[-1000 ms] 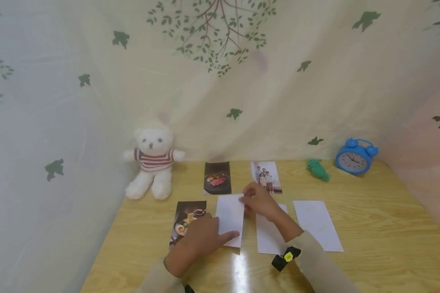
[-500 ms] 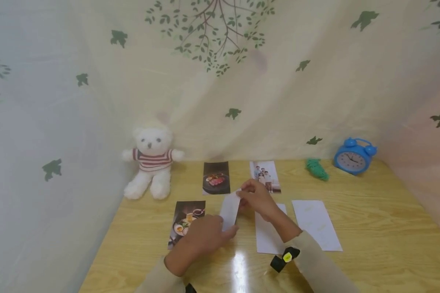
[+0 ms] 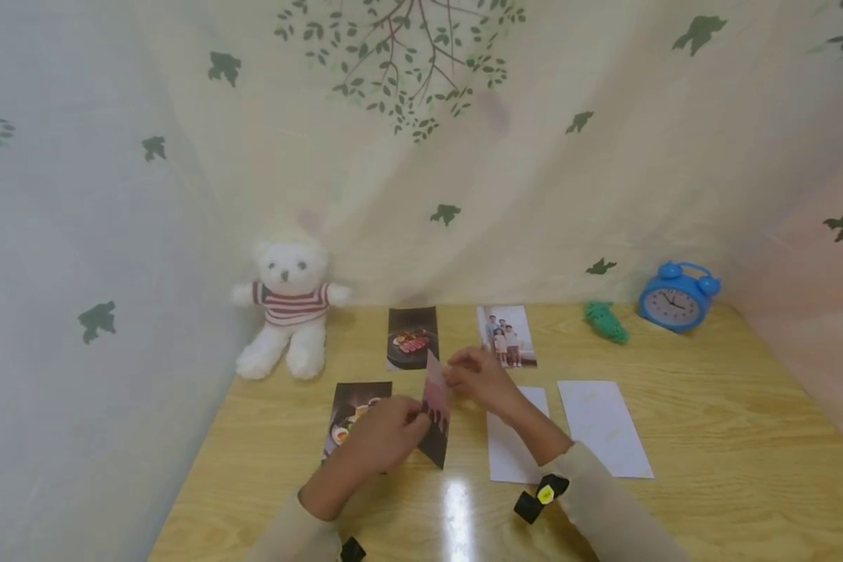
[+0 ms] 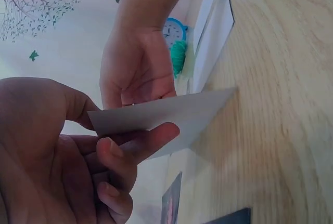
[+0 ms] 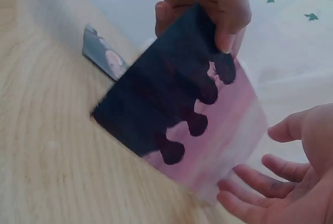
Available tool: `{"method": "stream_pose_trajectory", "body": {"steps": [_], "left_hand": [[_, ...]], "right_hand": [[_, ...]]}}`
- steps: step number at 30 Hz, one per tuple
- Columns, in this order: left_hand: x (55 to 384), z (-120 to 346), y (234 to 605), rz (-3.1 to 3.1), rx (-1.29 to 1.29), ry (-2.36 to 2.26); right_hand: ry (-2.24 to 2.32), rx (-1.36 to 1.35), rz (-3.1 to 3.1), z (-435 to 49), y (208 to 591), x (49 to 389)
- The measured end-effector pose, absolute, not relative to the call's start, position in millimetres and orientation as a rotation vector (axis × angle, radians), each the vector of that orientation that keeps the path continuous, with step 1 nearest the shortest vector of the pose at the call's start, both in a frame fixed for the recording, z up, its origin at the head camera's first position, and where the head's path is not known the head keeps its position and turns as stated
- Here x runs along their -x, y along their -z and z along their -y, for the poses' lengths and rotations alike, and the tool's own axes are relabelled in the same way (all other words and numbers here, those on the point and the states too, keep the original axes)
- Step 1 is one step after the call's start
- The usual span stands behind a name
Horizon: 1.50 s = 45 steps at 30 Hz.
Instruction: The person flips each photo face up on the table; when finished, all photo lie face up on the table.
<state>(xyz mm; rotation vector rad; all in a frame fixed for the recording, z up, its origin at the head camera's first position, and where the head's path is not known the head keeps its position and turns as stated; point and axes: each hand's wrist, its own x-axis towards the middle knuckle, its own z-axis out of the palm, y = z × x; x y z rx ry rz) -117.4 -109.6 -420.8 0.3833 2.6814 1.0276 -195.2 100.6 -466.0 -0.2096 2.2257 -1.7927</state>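
Observation:
My left hand (image 3: 386, 433) pinches a photo card (image 3: 434, 414) by its side edge and holds it tilted up off the table. In the right wrist view the picture side of the photo shows dark silhouettes against a pink sky. Its plain pale back faces the left wrist view. My right hand (image 3: 488, 382) is at the opposite end of the card, thumb and fingers spread apart; the fingertips (image 5: 229, 185) are at the card's edge, and whether they touch it I cannot tell. A noodle-bowl photo (image 3: 347, 414) lies face up, partly under my left forearm.
Behind the hands lie a steak photo (image 3: 412, 339) and a family photo (image 3: 507, 336). Two white cards (image 3: 604, 429) (image 3: 513, 445) lie face down at the right. A teddy bear (image 3: 291, 312), a green yarn bundle (image 3: 606, 321) and a blue alarm clock (image 3: 677, 298) stand along the back.
The card has been lifted and turned over from its white back, so its pink and dark picture now shows. The left hand has changed to pinching its edge; the right fingers have loosened.

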Motion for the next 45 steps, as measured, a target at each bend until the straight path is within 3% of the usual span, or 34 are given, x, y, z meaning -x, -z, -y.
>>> {"method": "stream_pose_trajectory", "body": {"steps": [15, 26, 30, 35, 45], "left_hand": [[114, 123, 436, -2.886, -0.260, -0.631], [124, 134, 475, -2.934, -0.286, -0.428], [119, 127, 463, -2.908, -0.248, -0.401], [114, 114, 442, -2.915, -0.365, -0.471], [125, 35, 430, -2.801, -0.944, -0.304]], "right_hand": [[1.196, 0.390, -2.608, -91, 471, 179], [1.158, 0.413, -2.608, -90, 467, 174], [1.241, 0.321, -2.565, -107, 458, 181], [1.158, 0.304, -2.672, -154, 435, 187], [0.730, 0.103, -2.694, -218, 431, 189]]}}
